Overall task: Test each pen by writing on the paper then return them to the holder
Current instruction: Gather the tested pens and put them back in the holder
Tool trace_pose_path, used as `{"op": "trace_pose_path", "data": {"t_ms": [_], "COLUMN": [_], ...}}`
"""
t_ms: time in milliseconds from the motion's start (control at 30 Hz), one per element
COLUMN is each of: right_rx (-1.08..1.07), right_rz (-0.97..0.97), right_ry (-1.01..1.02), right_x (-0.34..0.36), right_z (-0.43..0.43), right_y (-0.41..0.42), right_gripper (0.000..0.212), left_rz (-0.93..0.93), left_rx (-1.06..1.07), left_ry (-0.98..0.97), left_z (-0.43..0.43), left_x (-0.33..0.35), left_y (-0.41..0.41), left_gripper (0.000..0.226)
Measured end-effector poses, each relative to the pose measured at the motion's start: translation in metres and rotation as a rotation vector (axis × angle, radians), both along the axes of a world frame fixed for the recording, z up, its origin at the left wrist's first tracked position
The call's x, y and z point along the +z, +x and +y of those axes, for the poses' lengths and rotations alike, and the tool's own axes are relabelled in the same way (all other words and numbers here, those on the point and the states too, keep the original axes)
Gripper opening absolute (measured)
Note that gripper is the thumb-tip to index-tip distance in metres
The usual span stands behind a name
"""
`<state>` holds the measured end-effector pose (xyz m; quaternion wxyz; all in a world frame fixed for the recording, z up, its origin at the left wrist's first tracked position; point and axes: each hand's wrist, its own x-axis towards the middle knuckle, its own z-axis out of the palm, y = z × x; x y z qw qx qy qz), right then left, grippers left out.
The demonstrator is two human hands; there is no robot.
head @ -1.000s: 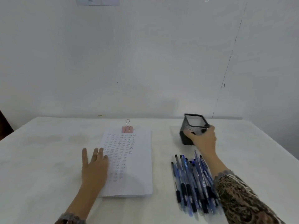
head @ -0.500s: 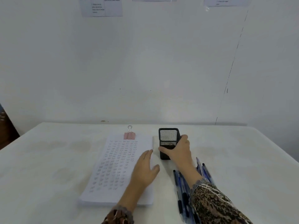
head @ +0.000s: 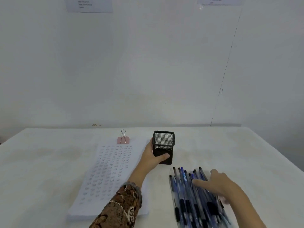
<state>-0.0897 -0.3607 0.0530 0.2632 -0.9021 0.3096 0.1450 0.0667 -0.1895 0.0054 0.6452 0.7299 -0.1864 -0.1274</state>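
A black mesh pen holder (head: 163,146) stands upright in the middle of the white table, just right of the paper. My left hand (head: 152,159) grips its lower left side, thumb across the front. Nothing shows inside the holder. The stack of white paper (head: 108,175), covered with rows of small written marks, lies to the left, with a pink binder clip (head: 123,139) at its top. A pile of several blue and black pens (head: 189,196) lies at the front right. My right hand (head: 217,185) rests on the pile with fingers spread, holding nothing.
The white table (head: 49,162) runs back to a pale wall. Printed sheets (head: 89,4) hang high on that wall. My patterned sleeve (head: 121,206) crosses the paper's lower right corner.
My right hand let go of the holder and dropped onto the pens. My left hand moved off the paper and took hold of the holder.
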Motion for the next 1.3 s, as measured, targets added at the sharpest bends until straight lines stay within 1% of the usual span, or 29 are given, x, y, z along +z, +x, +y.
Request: {"op": "trace_pose_path", "data": {"t_ms": [100, 167, 233, 300, 367, 500, 633, 700, 733, 767, 800, 900, 1000, 1100, 1167, 1233, 1300], "right_rx": [0.044, 0.087, 0.085, 0.066, 0.047, 0.036, 0.035, 0.036, 0.036, 0.039, 0.049, 0.125, 0.144, 0.123, 0.083, 0.047, 0.053], "right_rz": [-0.125, -0.151, -0.132, -0.057, 0.010, 0.014, -0.023, -0.052, -0.057, -0.052, -0.038, 0.037, 0.064, 0.008, -0.076, -0.142, -0.113], "right_ry": [0.079, 0.096, 0.103, 0.041, 0.019, 0.007, 0.015, -0.005, -0.025, -0.038, -0.044, -0.078, -0.116, -0.101, -0.058, -0.072, -0.098], "right_x": [-0.007, -0.009, -0.007, -0.005, -0.005, -0.008, -0.008, -0.007, -0.006, -0.005, -0.003, 0.000, -0.001, -0.006, -0.010, -0.012, -0.011], "right_z": [0.005, 0.010, 0.010, 0.006, 0.004, 0.011, 0.014, 0.015, 0.015, 0.015, 0.016, 0.016, 0.017, 0.019, 0.017, 0.015, 0.011], "right_y": [-0.001, -0.002, -0.006, -0.010, -0.013, -0.013, -0.010, -0.008, -0.007, -0.007, -0.008, -0.009, -0.008, -0.007, -0.008, -0.012, -0.017], "right_gripper": [0.092, 0.093, 0.102, 0.111, 0.111, 0.080, 0.061, 0.043, 0.038, 0.038, 0.041, 0.062, 0.073, 0.073, 0.075, 0.080, 0.087], "left_rz": [-0.021, -0.006, 0.017, 0.023, 0.024, 0.012, -0.026, -0.007, 0.002, 0.007, 0.005, -0.006, -0.008, 0.004, 0.005, -0.005, -0.009], "left_rx": [0.030, 0.016, -0.024, -0.045, -0.045, -0.031, -0.023, -0.032, -0.038, -0.043, -0.046, -0.052, -0.051, -0.052, -0.057, -0.059, -0.059], "left_ry": [-0.014, 0.002, -0.018, -0.042, -0.056, -0.058, -0.036, -0.031, -0.028, -0.022, -0.016, -0.015, -0.023, -0.022, -0.018, -0.013, -0.003], "left_z": [-0.003, -0.004, -0.004, -0.004, -0.005, -0.006, -0.005, -0.005, -0.004, -0.004, -0.004, -0.004, -0.003, -0.003, -0.003, -0.003, -0.003], "left_x": [-0.004, -0.007, -0.007, -0.007, -0.007, -0.005, -0.005, -0.005, -0.004, -0.003, -0.002, -0.001, -0.002, -0.003, -0.003, -0.003, -0.003], "left_y": [0.002, 0.002, 0.002, 0.002, 0.002, -0.004, -0.005, -0.004, -0.004, -0.005, -0.005, -0.009, -0.011, -0.011, -0.010, -0.010, -0.010], "left_gripper": [0.076, 0.083, 0.078, 0.071, 0.070, 0.066, 0.060, 0.061, 0.061, 0.060, 0.060, 0.059, 0.061, 0.060, 0.062, 0.065, 0.067]}}
